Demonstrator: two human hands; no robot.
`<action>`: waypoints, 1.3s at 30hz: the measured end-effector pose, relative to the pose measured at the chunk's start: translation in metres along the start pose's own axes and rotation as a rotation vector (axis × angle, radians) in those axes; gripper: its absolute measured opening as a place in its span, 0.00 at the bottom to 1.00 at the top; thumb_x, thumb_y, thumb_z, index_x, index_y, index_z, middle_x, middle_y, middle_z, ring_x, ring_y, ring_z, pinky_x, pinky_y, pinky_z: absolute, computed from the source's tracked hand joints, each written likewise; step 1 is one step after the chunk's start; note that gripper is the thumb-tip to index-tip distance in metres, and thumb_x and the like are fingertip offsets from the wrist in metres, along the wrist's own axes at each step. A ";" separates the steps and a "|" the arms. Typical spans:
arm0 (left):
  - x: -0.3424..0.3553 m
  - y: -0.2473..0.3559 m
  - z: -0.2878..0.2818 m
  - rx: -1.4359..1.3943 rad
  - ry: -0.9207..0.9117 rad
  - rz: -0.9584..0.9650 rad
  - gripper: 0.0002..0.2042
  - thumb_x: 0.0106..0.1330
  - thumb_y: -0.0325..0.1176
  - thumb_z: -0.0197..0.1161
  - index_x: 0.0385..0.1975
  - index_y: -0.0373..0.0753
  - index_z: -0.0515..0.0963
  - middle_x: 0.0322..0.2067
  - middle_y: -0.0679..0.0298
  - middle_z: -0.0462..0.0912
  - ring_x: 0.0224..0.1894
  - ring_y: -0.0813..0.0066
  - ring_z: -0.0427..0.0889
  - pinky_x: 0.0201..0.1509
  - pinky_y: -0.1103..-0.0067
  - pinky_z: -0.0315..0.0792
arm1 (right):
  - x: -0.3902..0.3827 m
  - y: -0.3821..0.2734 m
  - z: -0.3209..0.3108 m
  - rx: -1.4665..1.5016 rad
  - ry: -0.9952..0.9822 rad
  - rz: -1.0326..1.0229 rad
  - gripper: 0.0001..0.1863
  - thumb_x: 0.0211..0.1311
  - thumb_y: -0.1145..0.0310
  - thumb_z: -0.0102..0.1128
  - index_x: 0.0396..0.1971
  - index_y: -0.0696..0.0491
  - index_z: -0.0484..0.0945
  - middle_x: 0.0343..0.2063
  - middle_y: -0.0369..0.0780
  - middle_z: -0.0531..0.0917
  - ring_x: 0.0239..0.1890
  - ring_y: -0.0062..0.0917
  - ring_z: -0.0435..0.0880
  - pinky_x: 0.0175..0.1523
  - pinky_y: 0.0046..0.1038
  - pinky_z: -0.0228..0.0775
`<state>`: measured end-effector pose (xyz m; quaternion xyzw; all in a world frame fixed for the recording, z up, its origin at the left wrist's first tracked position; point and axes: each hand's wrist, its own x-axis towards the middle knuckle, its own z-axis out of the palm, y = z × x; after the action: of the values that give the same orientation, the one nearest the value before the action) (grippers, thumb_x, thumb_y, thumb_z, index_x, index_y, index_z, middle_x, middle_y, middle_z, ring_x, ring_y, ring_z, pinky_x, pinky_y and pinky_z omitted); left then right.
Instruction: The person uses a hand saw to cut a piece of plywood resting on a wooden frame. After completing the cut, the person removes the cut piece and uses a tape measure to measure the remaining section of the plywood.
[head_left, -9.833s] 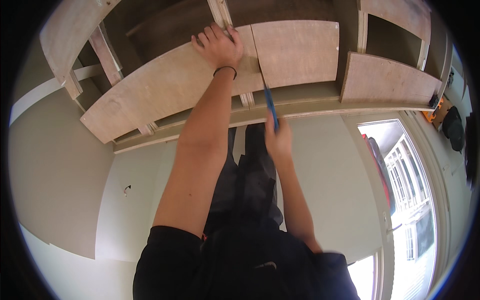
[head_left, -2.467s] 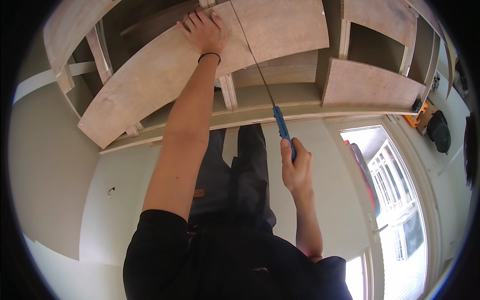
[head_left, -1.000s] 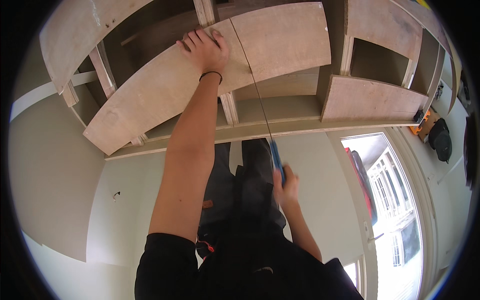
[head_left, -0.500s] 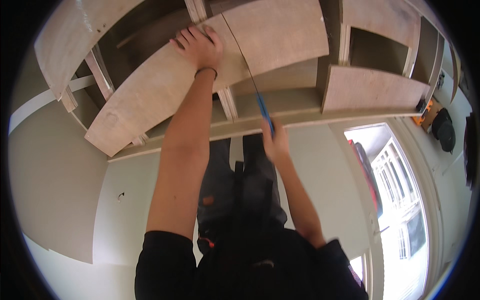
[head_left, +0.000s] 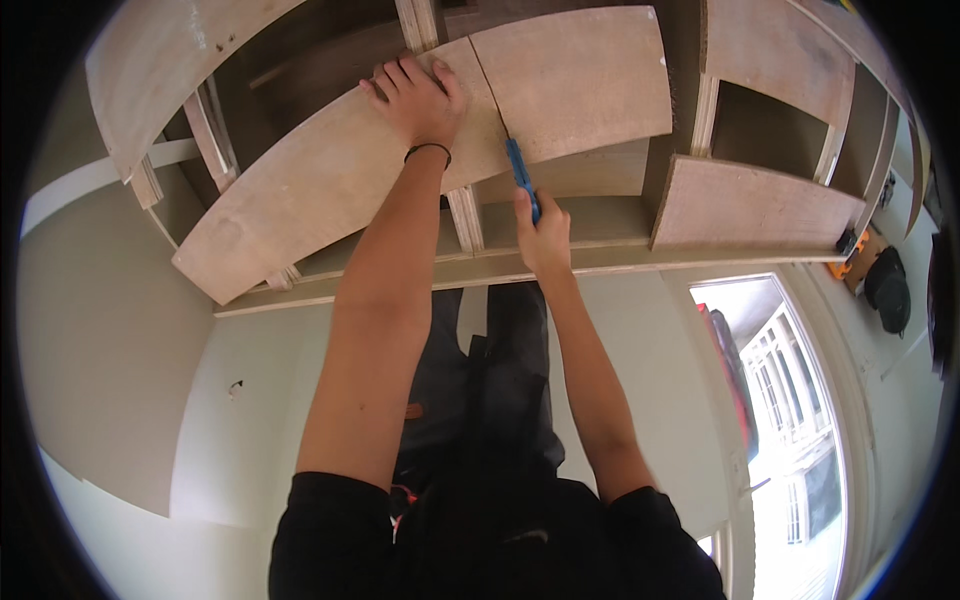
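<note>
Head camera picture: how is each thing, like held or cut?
Curved board: marked by a dark line; cut depth unclear.
Blue-handled saw: gripped, lined up with that line.
Left hand: spread on the board.
Right hand: closed around the saw's handle.
Black wristband: worn on the left wrist.
Wooden frame: partly covered.

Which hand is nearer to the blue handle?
Right. Your right hand grips the blue handle; your left hand rests on the board, farther left.

Matt, faintly grained wooden board (head_left: 480,130), plastic-looking saw handle (head_left: 521,172), matt cloth trousers (head_left: 512,380) and shirt (head_left: 460,560)
</note>
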<state>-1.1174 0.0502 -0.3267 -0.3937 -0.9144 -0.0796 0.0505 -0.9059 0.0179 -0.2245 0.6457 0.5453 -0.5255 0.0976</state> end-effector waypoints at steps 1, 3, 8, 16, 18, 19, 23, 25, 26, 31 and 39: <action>-0.001 -0.001 -0.002 -0.007 -0.021 0.005 0.20 0.65 0.43 0.48 0.44 0.31 0.71 0.44 0.47 0.73 0.54 0.46 0.69 0.68 0.46 0.51 | -0.017 0.013 -0.003 0.041 0.020 -0.026 0.25 0.69 0.50 0.53 0.30 0.62 0.77 0.21 0.52 0.79 0.26 0.47 0.80 0.34 0.42 0.69; 0.000 0.000 -0.002 -0.023 -0.038 0.022 0.19 0.64 0.43 0.50 0.43 0.31 0.72 0.43 0.48 0.74 0.54 0.47 0.69 0.69 0.46 0.50 | -0.085 0.035 -0.026 -0.071 0.043 -0.064 0.26 0.68 0.48 0.54 0.36 0.62 0.77 0.31 0.59 0.81 0.42 0.53 0.79 0.49 0.46 0.69; 0.000 0.000 -0.003 -0.037 -0.007 0.007 0.19 0.63 0.43 0.51 0.42 0.31 0.72 0.43 0.49 0.74 0.54 0.47 0.69 0.69 0.46 0.50 | -0.259 0.038 -0.109 -0.106 -0.122 0.201 0.22 0.66 0.53 0.55 0.34 0.61 0.76 0.18 0.50 0.79 0.22 0.47 0.81 0.33 0.40 0.74; -0.001 -0.003 -0.001 -0.001 -0.025 0.023 0.20 0.66 0.44 0.48 0.44 0.31 0.72 0.43 0.47 0.73 0.55 0.46 0.68 0.68 0.46 0.50 | -0.014 -0.042 -0.018 -0.017 -0.035 -0.004 0.30 0.69 0.45 0.50 0.37 0.62 0.80 0.27 0.59 0.81 0.32 0.57 0.80 0.42 0.49 0.71; 0.001 -0.004 -0.003 0.014 -0.039 0.007 0.20 0.66 0.44 0.48 0.44 0.30 0.72 0.43 0.47 0.73 0.54 0.46 0.69 0.68 0.46 0.50 | 0.010 -0.032 0.001 -0.012 0.071 -0.089 0.29 0.69 0.45 0.51 0.35 0.62 0.81 0.27 0.59 0.82 0.31 0.57 0.80 0.41 0.49 0.72; 0.000 -0.003 -0.004 0.004 -0.064 0.013 0.20 0.66 0.44 0.48 0.44 0.30 0.72 0.43 0.47 0.74 0.54 0.46 0.69 0.68 0.46 0.50 | 0.003 -0.021 -0.002 -0.064 0.008 0.028 0.29 0.69 0.45 0.51 0.36 0.61 0.81 0.29 0.59 0.82 0.32 0.57 0.80 0.43 0.49 0.72; 0.003 0.000 -0.005 -0.021 0.040 0.016 0.19 0.62 0.43 0.51 0.41 0.31 0.73 0.41 0.48 0.74 0.54 0.47 0.69 0.68 0.47 0.51 | -0.126 0.015 -0.049 -0.119 -0.036 0.055 0.29 0.70 0.46 0.50 0.46 0.61 0.77 0.42 0.59 0.80 0.47 0.54 0.77 0.54 0.47 0.67; 0.002 0.001 -0.005 -0.039 0.015 0.003 0.19 0.62 0.43 0.51 0.41 0.31 0.73 0.41 0.49 0.74 0.53 0.47 0.69 0.68 0.47 0.52 | -0.198 0.020 -0.086 -0.155 -0.096 0.227 0.27 0.68 0.49 0.54 0.45 0.62 0.77 0.26 0.54 0.82 0.29 0.49 0.83 0.39 0.40 0.75; 0.002 0.001 -0.005 -0.028 0.007 0.008 0.19 0.62 0.43 0.51 0.41 0.31 0.73 0.41 0.49 0.74 0.53 0.48 0.69 0.68 0.47 0.52 | -0.216 0.018 -0.099 -0.163 -0.128 0.258 0.26 0.68 0.50 0.54 0.44 0.62 0.78 0.22 0.52 0.81 0.26 0.48 0.83 0.35 0.38 0.75; 0.001 -0.001 -0.001 0.007 0.017 -0.003 0.19 0.62 0.43 0.51 0.42 0.31 0.72 0.42 0.49 0.75 0.54 0.50 0.70 0.68 0.48 0.53 | -0.125 -0.026 -0.073 -0.137 -0.139 0.286 0.24 0.68 0.52 0.54 0.38 0.63 0.78 0.24 0.54 0.81 0.30 0.49 0.83 0.37 0.42 0.73; 0.001 0.000 -0.005 -0.042 -0.063 0.003 0.21 0.65 0.44 0.49 0.46 0.30 0.71 0.45 0.47 0.73 0.56 0.46 0.68 0.69 0.46 0.49 | -0.044 0.022 -0.017 -0.069 -0.016 -0.066 0.28 0.69 0.47 0.51 0.41 0.62 0.79 0.28 0.57 0.81 0.34 0.56 0.79 0.43 0.45 0.71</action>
<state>-1.1186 0.0500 -0.3214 -0.3984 -0.9131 -0.0861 0.0135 -0.8724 -0.0052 -0.1927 0.6193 0.5833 -0.5146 0.1069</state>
